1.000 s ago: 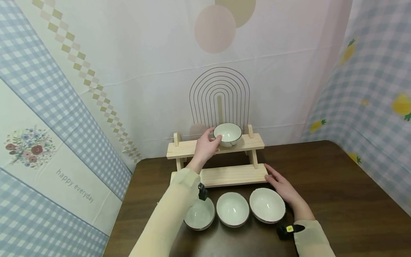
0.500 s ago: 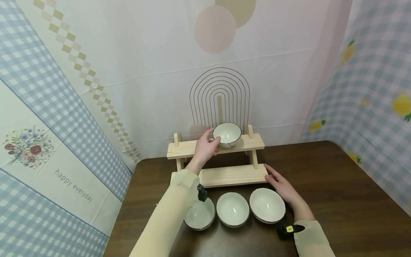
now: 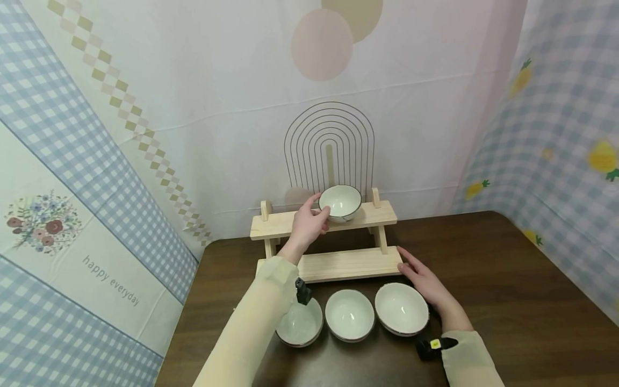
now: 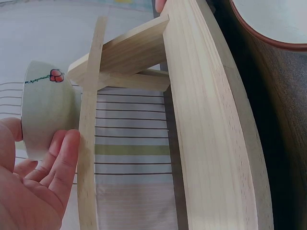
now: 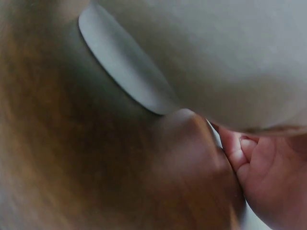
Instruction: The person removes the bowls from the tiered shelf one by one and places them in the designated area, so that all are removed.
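Note:
My left hand (image 3: 309, 221) holds a white dark-rimmed bowl (image 3: 340, 201) by its left side, thumb at the front, over the top board of a light wooden two-tier stand (image 3: 350, 264). In the left wrist view a red flower and a green vine mark the outside of the bowl (image 4: 48, 110), whose base is at the board; a small gap cannot be ruled out. Down at the stand's lower board, my right hand (image 3: 425, 279) grips the right end with thumb and fingers. The right wrist view is blurred, with curled fingers (image 5: 247, 148) partly visible below a bowl.
Three more white bowls stand in a row before the stand: a left one (image 3: 301, 325) partly behind my sleeve, a middle one (image 3: 350, 316) and a right one (image 3: 402, 310) beside my right wrist. Brown table (image 3: 512, 290) extends to the right; a patterned cloth (image 3: 232, 134) hangs behind.
The bowl in my left hand has shifted very slightly left along the top board. My right hand keeps its place at the lower board.

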`<state>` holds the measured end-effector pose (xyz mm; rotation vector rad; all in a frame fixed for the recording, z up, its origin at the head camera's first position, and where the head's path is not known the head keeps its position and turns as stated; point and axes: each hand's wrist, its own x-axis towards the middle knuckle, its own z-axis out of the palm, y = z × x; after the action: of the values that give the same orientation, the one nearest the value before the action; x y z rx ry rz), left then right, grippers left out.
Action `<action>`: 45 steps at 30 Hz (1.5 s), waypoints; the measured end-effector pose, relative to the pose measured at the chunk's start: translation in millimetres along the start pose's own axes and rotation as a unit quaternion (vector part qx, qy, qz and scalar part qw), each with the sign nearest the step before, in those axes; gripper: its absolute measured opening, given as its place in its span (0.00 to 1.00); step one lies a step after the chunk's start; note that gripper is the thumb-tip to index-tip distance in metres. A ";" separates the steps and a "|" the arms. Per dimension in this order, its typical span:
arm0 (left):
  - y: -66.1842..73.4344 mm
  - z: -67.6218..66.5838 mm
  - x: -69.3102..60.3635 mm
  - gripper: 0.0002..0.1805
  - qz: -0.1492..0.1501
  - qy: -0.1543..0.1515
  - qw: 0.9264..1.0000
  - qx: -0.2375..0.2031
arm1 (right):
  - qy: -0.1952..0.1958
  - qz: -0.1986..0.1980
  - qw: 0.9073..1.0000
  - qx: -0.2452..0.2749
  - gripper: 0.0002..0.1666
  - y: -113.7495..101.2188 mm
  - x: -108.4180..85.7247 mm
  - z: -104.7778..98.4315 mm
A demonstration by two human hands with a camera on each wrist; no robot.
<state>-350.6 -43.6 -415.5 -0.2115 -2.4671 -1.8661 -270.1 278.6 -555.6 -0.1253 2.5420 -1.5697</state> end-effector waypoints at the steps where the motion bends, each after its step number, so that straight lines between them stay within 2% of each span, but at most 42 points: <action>1: -0.3 -0.2 0.8 0.35 -0.001 0.001 1.000 0.001 | 0.000 -0.001 1.000 -0.001 0.44 0.2 1.2 -0.4; 9: -1.3 -2.5 5.0 0.34 -0.010 0.009 1.000 0.007 | -0.004 0.002 1.000 -0.003 0.44 1.4 8.3 -3.6; 16: -4.3 -1.9 6.3 0.34 -0.013 0.014 1.000 -0.004 | -0.008 0.006 1.000 -0.004 0.45 1.5 11.7 -5.7; 30: -10.0 -1.7 1.7 0.33 -0.023 0.026 0.997 -0.071 | -0.006 -0.001 1.000 0.001 0.44 1.6 11.4 -5.8; 37: -12.8 -2.4 0.5 0.34 -0.029 0.023 0.994 -0.108 | -0.005 -0.007 1.000 -0.003 0.44 0.3 11.7 -5.7; 45: -11.3 -1.9 -10.0 0.33 -0.045 0.016 0.988 -0.145 | -0.005 -0.005 1.000 -0.001 0.44 0.5 11.6 -6.2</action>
<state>-342.3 -49.3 -426.9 -0.0781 -2.2104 -2.2424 -282.5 282.6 -554.2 -0.1458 2.5391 -1.5654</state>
